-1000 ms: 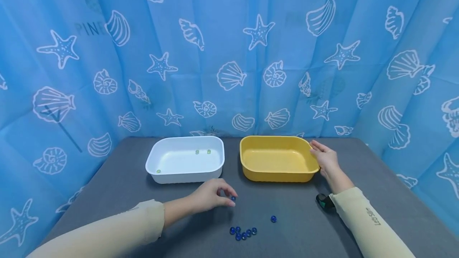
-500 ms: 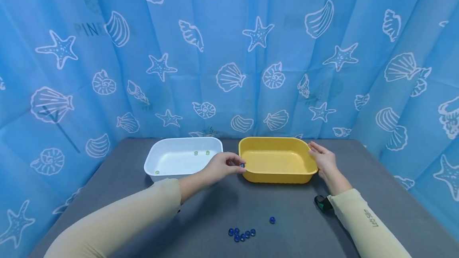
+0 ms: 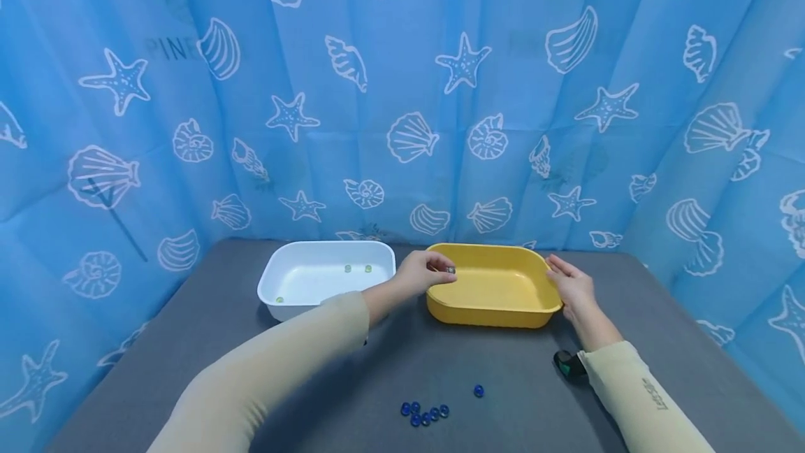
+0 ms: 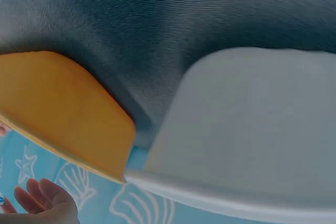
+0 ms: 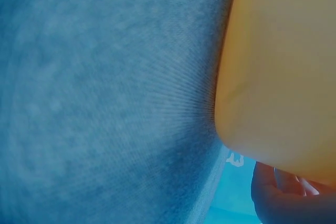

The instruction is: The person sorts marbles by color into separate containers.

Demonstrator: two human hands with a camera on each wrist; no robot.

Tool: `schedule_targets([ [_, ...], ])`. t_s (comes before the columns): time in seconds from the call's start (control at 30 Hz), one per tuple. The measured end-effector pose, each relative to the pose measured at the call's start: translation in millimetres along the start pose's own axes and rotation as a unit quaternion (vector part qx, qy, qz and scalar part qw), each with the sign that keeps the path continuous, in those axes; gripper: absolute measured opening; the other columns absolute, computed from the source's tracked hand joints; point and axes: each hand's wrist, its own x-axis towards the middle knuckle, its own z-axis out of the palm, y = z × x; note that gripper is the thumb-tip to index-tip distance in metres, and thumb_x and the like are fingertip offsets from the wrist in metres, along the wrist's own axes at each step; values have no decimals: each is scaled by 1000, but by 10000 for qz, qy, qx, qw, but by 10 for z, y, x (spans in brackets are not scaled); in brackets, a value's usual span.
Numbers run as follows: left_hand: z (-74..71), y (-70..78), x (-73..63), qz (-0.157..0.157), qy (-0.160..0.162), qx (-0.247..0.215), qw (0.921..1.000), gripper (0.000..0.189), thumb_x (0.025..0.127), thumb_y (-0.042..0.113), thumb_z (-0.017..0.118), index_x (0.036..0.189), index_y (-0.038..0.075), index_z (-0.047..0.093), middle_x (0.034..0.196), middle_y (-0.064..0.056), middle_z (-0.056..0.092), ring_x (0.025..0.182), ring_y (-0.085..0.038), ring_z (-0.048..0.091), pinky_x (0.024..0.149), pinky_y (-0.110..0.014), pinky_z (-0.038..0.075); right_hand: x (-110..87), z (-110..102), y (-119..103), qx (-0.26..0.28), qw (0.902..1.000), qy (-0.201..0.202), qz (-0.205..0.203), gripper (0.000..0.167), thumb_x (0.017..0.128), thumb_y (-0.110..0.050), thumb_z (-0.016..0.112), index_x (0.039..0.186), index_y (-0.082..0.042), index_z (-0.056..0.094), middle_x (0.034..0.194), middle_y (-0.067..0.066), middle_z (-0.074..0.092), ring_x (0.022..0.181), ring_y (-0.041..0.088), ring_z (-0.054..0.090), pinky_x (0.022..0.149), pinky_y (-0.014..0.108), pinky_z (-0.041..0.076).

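My left hand (image 3: 429, 272) pinches a small dark glass marble (image 3: 451, 269) between thumb and fingertips, over the left end of the yellow basin (image 3: 493, 317). In the left wrist view its curled fingers show low at the left, with the marble (image 4: 1, 201) at the frame's edge. My right hand (image 3: 575, 292) rests against the basin's right end, fingers fairly straight along the rim. Several blue marbles (image 3: 416, 421) lie in a cluster on the grey table, and one more blue marble (image 3: 479, 391) lies apart to their right.
A white basin (image 3: 277, 312) stands left of the yellow one, a narrow gap between them. Inside it are 3 pale green marbles (image 3: 348, 268). A dark strapped object (image 3: 569, 365) sits below my right wrist. A blue shell-print curtain (image 3: 402, 89) hangs behind the table.
My left hand has lifted the marble from near the table and carried it up and right, over the yellow basin's left end. The right hand stays at the basin's right end.
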Motion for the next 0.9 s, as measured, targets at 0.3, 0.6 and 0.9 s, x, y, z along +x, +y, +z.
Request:
schedule_targets([
  [0.3,187,-70,150,-133,291,-399,9987,18,87,11,73,104,4,72,90,-3,62,83,-15,55,70,-27,50,1,2,27,-4,10000,-63,-24,49,104,-11,45,151,-10,32,154,10,29,142,24,29,111,39,29],
  [0.6,252,-112,273,-393,549,-575,9961,19,87,13,74,105,5,73,91,-3,63,87,-16,56,79,-30,52,22,12,50,-30,10000,-61,-69,49,104,-11,44,151,-10,32,154,11,30,141,25,30,111,39,30],
  [0.9,308,-136,330,-525,620,-717,9941,18,87,11,74,104,4,73,92,-4,64,88,-16,57,78,-30,51,6,8,50,-63,9999,-42,-87,49,104,-11,44,151,-9,32,154,11,30,141,25,30,111,39,30],
])
